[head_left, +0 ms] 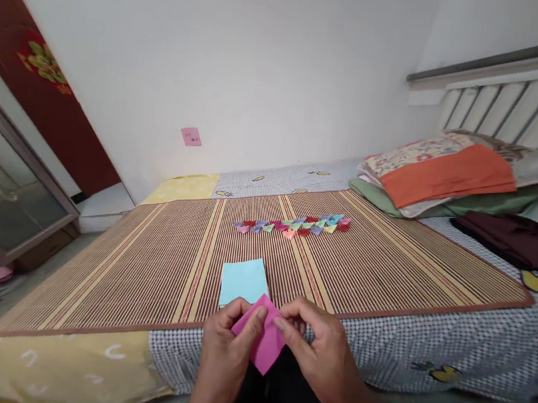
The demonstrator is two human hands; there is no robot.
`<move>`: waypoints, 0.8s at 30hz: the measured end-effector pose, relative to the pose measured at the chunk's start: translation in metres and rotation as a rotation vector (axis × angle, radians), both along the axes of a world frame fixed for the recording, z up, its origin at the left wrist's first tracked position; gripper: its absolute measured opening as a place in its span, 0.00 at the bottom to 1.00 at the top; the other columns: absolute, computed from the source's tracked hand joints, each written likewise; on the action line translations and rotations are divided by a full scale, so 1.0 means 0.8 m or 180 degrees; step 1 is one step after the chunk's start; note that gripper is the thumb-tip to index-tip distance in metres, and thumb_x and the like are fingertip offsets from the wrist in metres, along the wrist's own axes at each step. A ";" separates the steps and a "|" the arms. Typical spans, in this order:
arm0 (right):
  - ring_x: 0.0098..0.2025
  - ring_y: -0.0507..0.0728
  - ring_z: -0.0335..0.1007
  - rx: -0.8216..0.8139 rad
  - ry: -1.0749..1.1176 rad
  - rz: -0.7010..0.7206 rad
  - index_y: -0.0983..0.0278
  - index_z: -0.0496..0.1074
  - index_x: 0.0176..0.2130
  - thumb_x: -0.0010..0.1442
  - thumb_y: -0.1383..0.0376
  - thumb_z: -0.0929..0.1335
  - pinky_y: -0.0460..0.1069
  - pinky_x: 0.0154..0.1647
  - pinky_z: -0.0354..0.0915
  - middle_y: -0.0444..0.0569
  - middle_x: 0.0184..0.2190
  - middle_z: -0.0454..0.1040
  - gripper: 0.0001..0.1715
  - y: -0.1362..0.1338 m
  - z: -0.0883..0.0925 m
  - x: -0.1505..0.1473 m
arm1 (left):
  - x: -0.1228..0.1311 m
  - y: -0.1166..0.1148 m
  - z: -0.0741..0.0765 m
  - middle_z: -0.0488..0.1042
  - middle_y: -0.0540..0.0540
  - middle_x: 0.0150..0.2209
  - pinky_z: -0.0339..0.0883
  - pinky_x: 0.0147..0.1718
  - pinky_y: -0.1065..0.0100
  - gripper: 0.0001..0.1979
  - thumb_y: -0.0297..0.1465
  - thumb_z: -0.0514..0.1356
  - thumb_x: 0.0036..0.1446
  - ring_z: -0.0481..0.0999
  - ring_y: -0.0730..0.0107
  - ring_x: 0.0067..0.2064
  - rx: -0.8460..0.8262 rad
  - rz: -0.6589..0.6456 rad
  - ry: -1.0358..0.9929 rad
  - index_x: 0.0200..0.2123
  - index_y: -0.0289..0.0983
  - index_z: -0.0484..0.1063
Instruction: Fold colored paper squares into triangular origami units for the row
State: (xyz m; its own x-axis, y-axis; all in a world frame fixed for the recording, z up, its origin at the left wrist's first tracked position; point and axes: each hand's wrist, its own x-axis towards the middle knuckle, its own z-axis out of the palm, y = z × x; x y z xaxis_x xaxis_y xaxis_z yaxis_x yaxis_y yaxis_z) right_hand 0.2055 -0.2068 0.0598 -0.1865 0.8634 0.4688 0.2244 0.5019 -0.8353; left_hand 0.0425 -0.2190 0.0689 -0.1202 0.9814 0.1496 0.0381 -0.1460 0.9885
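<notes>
A pink sheet of origami paper (267,346), partly folded, is held up between both hands over my lap. My left hand (230,344) pinches its left side, with the thumb lying on the face of the paper. On the other side my right hand (318,343) pinches the right corner between thumb and forefinger. Just beyond the paper, a light blue stack of square paper (244,280) lies on the woven mat. Farther back, small folded paper pieces (290,225) in many colours form rows.
The striped woven mat (158,266) covers a bed with a checked and yellow sheet (73,361). Folded bedding with an orange cloth (449,178) is piled at the back right, beside a dark maroon cloth (526,241). A white wall (270,60) stands behind.
</notes>
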 end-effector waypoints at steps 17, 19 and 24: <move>0.36 0.56 0.74 -0.0662 0.0875 0.0306 0.63 0.74 0.41 0.64 0.57 0.71 0.48 0.38 0.70 0.47 0.34 0.76 0.11 0.011 0.000 -0.005 | -0.003 -0.002 -0.002 0.71 0.48 0.25 0.62 0.27 0.72 0.15 0.41 0.68 0.56 0.65 0.71 0.27 -0.0087 -0.0499 -0.0094 0.27 0.34 0.76; 0.33 0.55 0.72 -0.0232 0.0618 0.0024 0.62 0.74 0.34 0.67 0.59 0.68 0.48 0.35 0.67 0.46 0.30 0.75 0.11 0.009 0.001 -0.007 | -0.002 -0.003 -0.004 0.73 0.47 0.26 0.63 0.28 0.71 0.15 0.41 0.68 0.56 0.68 0.70 0.28 -0.0105 -0.0398 -0.0122 0.29 0.34 0.77; 0.32 0.55 0.70 0.0213 0.0308 -0.0253 0.62 0.72 0.33 0.70 0.62 0.65 0.47 0.36 0.65 0.45 0.28 0.72 0.13 0.003 0.000 -0.008 | -0.003 -0.009 -0.008 0.79 0.45 0.31 0.68 0.32 0.69 0.11 0.39 0.65 0.60 0.75 0.64 0.32 0.0233 0.0058 0.0352 0.39 0.38 0.81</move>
